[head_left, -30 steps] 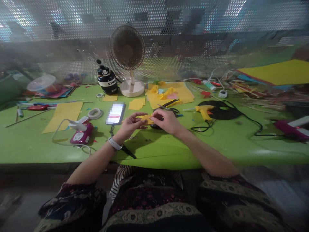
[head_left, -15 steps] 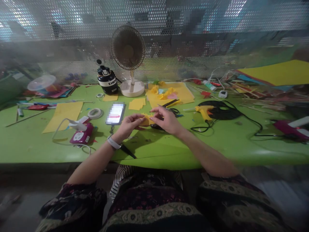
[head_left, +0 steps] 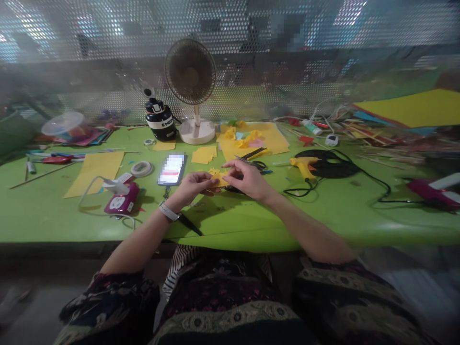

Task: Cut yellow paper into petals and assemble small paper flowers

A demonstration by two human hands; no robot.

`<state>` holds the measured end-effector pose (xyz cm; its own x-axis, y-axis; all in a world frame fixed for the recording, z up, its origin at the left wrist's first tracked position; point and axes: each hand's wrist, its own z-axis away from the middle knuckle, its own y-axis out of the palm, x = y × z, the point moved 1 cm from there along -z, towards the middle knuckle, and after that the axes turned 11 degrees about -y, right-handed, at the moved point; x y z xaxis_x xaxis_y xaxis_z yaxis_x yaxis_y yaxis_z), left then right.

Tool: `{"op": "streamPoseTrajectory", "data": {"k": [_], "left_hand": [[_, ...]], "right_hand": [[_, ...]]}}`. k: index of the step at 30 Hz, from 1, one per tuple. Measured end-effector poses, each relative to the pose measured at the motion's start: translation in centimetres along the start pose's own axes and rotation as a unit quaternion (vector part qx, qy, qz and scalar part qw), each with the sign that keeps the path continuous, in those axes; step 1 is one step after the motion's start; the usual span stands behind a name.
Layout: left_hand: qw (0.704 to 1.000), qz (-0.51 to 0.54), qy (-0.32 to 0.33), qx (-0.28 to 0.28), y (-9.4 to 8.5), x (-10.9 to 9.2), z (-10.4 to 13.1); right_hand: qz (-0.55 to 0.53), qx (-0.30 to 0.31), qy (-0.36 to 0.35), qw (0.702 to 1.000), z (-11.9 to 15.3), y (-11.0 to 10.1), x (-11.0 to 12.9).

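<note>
A small yellow paper piece (head_left: 220,177) with a jagged upper edge is held between both hands over the green table. My left hand (head_left: 196,185) pinches its left side between thumb and fingers. On its right side, my right hand (head_left: 246,177) has thumb and fingertips closed on the paper. Black-handled scissors (head_left: 259,165) lie just behind my right hand, and a dark object partly shows under it. A phone (head_left: 172,168) with a lit screen rests left of the hands. Small yellow paper squares (head_left: 203,155) lie behind them.
Green table (head_left: 233,230) bears a fan (head_left: 197,131), a black bottle (head_left: 160,122), a tape roll (head_left: 141,168) and a purple power strip (head_left: 122,199). Yellow paper flowers (head_left: 247,138) sit on a yellow sheet. A yellow glue gun (head_left: 305,165) with a black cord lies right.
The yellow paper piece has shifted and turned slightly between my fingers, so more of it shows. Both hands stay in nearly the same place.
</note>
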<state>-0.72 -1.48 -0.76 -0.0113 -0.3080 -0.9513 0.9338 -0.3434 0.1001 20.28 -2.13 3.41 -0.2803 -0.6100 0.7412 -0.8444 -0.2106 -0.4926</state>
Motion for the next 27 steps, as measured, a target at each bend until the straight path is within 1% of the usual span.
{"op": "streamPoseTrajectory", "data": {"k": [8, 23, 27], "left_hand": [[1.0, 0.008, 0.0, 0.004, 0.37, -0.45, 0.39], [1.0, 0.013, 0.011, 0.014, 0.26, -0.36, 0.35], [1.0, 0.01, 0.008, 0.013, 0.42, -0.29, 0.34]], "right_hand": [[-0.014, 0.001, 0.001, 1.0, -0.07, 0.04, -0.2], [-0.031, 0.006, 0.013, 0.999, -0.19, 0.0, -0.68], [-0.033, 0.03, 0.013, 0.999, -0.07, 0.01, -0.37]]}}
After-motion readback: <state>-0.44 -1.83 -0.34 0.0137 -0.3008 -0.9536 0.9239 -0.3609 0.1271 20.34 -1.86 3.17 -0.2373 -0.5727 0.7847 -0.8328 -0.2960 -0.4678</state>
